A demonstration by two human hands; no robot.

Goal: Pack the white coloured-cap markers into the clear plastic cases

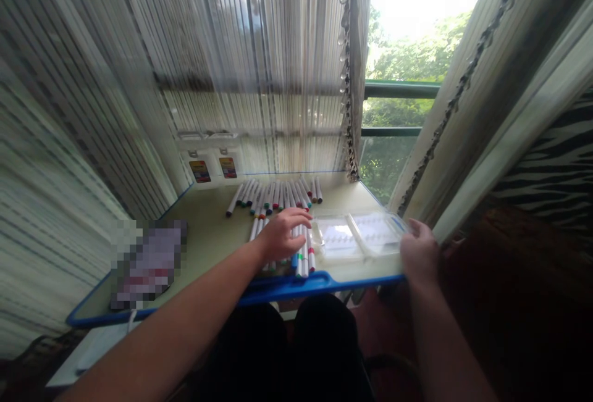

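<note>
Many white markers [278, 195] with coloured ends lie in rows on the cream tabletop [208, 229]. Over the nearer row hovers or rests my left hand [283, 233], its fingers stretched toward the left end of a clear plastic case [340, 235]; whether the fingertips touch the case I cannot tell. The case lies flat, with a see-through body and a band across it. At its right end my right hand [420, 249] grips the edge, the thumb side on top. Some markers under my left hand are hidden.
Two clear packages [227, 164] with dark labels stand at the back left. A blurred-out purplish item [152, 263] lies on the left. The table has a raised blue edge [287, 289]. Striped curtains [259, 68] hang behind it, with a window [398, 62] at the right.
</note>
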